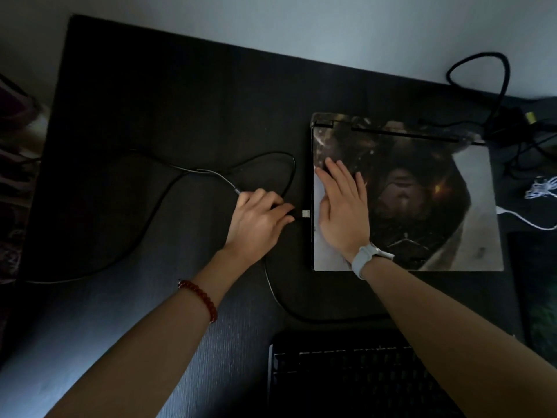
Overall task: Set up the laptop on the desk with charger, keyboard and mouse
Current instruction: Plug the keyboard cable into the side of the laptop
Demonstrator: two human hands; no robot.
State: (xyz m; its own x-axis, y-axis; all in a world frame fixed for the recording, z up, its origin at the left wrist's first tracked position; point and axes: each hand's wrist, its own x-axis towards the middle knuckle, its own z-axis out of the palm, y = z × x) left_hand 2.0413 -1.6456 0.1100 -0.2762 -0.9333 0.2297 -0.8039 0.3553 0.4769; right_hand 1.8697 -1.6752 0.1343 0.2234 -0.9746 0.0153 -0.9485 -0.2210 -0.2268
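The closed laptop (422,200) lies flat on the dark desk (180,101), lid down, its printed skin facing up. The right hand (342,206) rests flat on the lid near its left edge, fingers straight and spread, bracing the machine. The left hand (259,218) pinches a USB plug (305,213) whose bare metal tip sits just beside the laptop's left edge, apparently not yet seated. Judged step: inserting this connector into a side port. To do it well, the plug should be kept level with the desk and square to the edge, pressed straight in without rocking, while the right hand holds the laptop from sliding rightward; if it resists, the plug should be flipped, not forced. The black cable (271,285) curves from the left hand toward the keyboard (346,375) at the near edge (so this is probably the keyboard lead, though the join is not visible). A second black lead (168,188) loops off to the left, its end out of view. The port itself cannot be made out in the shadow. The keyboard is cut off by the frame's lower edge. At far right a charger brick (506,122) and a white cable (536,224) are dim; whether either is plugged into the laptop cannot be told. No mouse can be identified.
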